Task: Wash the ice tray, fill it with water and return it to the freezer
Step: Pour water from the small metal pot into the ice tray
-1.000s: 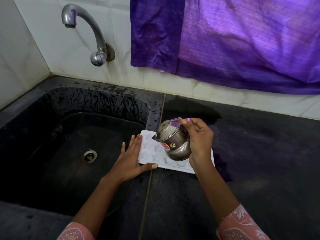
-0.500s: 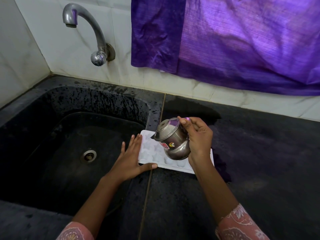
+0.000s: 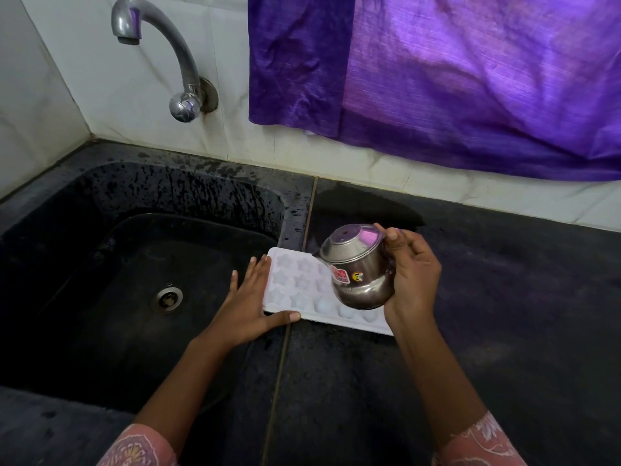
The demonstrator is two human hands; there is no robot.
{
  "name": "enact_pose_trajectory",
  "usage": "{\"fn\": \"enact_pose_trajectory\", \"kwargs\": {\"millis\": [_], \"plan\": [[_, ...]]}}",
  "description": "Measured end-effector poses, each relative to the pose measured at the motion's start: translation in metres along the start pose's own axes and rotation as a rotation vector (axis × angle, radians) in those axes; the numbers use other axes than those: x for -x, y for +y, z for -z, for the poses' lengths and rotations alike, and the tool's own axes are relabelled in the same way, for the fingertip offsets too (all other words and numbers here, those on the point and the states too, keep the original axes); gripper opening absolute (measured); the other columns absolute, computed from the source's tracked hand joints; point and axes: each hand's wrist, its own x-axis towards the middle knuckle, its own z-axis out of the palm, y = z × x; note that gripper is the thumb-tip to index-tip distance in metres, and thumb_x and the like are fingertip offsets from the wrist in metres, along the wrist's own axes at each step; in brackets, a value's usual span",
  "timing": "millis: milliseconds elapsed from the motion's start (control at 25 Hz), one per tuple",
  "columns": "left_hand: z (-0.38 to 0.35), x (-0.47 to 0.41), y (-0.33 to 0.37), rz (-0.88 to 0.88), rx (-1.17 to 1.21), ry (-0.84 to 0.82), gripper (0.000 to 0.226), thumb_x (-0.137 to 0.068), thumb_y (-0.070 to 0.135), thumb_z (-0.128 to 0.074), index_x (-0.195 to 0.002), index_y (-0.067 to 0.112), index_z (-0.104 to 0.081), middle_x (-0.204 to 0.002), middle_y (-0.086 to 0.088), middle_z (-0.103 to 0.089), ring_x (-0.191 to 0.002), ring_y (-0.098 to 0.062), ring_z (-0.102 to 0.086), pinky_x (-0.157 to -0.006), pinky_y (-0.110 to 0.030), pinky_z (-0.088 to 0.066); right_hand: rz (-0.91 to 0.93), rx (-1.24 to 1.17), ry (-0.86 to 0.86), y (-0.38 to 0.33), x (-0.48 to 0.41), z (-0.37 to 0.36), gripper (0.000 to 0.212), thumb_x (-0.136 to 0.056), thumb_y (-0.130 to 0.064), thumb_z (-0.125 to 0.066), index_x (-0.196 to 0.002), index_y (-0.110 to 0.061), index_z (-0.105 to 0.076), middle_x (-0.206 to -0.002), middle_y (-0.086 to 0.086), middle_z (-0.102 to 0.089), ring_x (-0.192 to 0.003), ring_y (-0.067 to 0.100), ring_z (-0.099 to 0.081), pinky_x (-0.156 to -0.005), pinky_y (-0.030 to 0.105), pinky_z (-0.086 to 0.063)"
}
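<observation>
A white ice tray with star-shaped and round cells lies flat on the dark counter, at the right rim of the sink. My left hand rests against the tray's left end with straight fingers, the thumb along its near edge. My right hand grips a small steel pot bearing stickers and holds it tipped to the left, just above the tray's middle. The pot hides part of the tray's cells. No stream of water can be made out.
A black stone sink with a round drain lies to the left. A steel tap juts from the white tiled wall. A purple cloth hangs over the back wall. The dark counter stretches to the right.
The pot stays tipped over the tray in my right hand, almost unmoved. My left hand keeps its place at the tray's left end.
</observation>
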Motion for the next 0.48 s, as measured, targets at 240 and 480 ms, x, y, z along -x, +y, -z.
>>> {"fn": "enact_pose_trajectory", "kwargs": {"millis": [240, 480], "plan": [[0.000, 0.000, 0.000, -0.007, 0.005, 0.004, 0.137, -0.043, 0.100, -0.023, -0.148, 0.020, 0.012, -0.152, 0.014, 0.014, -0.134, 0.002, 0.026, -0.108, -0.029, 0.022, 0.054, 0.125, 0.105, -0.011, -0.002, 0.047, 0.018, -0.056, -0.030, -0.073, -0.068, -0.019, -0.065, -0.074, -0.003, -0.069, -0.078, 0.013, -0.065, -0.070, 0.025, -0.051], [0.000, 0.000, 0.000, 0.005, 0.005, -0.004, 0.138, -0.042, 0.100, -0.023, -0.148, 0.020, 0.012, -0.155, 0.010, 0.013, -0.134, 0.002, 0.026, -0.108, -0.029, 0.022, 0.122, 0.142, 0.139, -0.020, 0.007, 0.089, 0.032, -0.043, -0.047, -0.079, -0.062, -0.024, -0.069, -0.070, -0.008, -0.071, -0.073, 0.005, -0.067, -0.066, 0.017, -0.052]]}}
